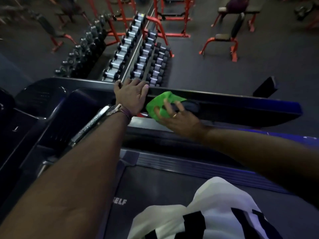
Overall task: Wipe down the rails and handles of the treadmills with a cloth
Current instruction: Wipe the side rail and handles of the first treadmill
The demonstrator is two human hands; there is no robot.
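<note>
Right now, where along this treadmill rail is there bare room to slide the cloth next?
The rail looks bare to the right of the green cloth, out to its far end. It is crowded leftward: the left hand rests on the rail right beside the cloth, which the right hand presses down. The belt below also looks free.

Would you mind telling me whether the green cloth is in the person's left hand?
No, the right hand holds the green cloth against the treadmill rail, while the left hand rests on the rail without a cloth.
</note>
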